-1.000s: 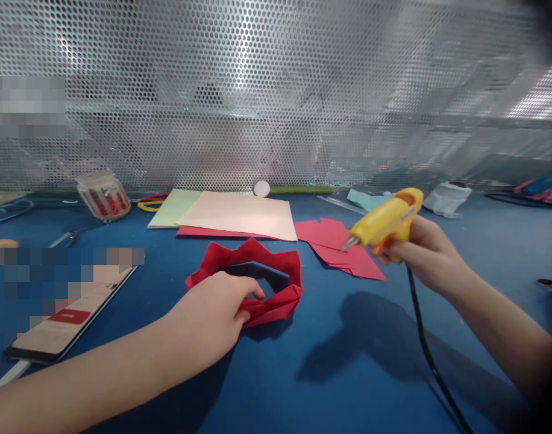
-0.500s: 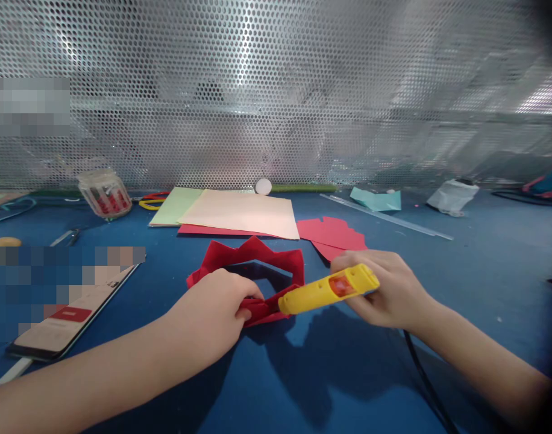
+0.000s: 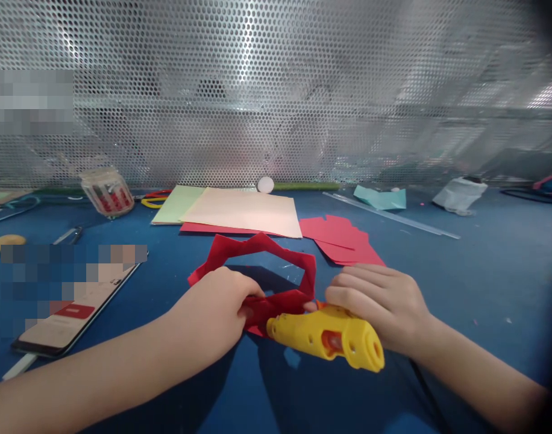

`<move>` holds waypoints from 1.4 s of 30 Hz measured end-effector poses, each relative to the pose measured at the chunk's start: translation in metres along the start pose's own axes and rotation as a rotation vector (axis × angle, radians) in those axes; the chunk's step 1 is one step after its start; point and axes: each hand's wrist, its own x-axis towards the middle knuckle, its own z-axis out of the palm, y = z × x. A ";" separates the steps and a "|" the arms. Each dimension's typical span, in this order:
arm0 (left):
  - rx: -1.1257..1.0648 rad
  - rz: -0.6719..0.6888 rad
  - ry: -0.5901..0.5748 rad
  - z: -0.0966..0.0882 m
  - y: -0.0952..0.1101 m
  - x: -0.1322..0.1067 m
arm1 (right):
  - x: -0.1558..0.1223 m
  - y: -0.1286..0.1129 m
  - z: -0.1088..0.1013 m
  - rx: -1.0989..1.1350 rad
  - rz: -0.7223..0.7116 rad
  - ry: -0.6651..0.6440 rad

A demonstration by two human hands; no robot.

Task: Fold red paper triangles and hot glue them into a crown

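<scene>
A red folded paper ring with pointed tips (image 3: 262,253) lies on the blue table (image 3: 461,283). My left hand (image 3: 213,316) pinches the ring's near edge, fingers closed on the paper. My right hand (image 3: 379,307) grips a yellow glue gun (image 3: 325,334), which is tipped on its side with the nozzle end against the ring's near edge, next to my left fingers. The nozzle tip is hidden behind the red paper.
Cream, green and red paper sheets (image 3: 240,211) lie behind the ring, and cut red pieces (image 3: 343,241) to the right. A phone (image 3: 72,310) rests at the left, a small jar (image 3: 108,191) at the back left. A clear glue stick (image 3: 393,216) lies near the perforated metal wall (image 3: 276,90).
My right hand brought the glue gun down from the upper right to the ring's near edge and turned it on its side. My left hand stayed pinching the ring.
</scene>
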 end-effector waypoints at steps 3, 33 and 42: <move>0.000 0.007 0.006 -0.001 0.001 0.000 | 0.003 -0.004 -0.001 -0.037 -0.017 -0.004; -0.006 0.020 -0.008 0.000 -0.002 0.001 | 0.006 0.009 -0.009 -0.230 -0.135 -0.016; 0.007 0.003 -0.004 0.000 -0.002 0.000 | 0.003 0.007 -0.004 -0.178 -0.058 0.069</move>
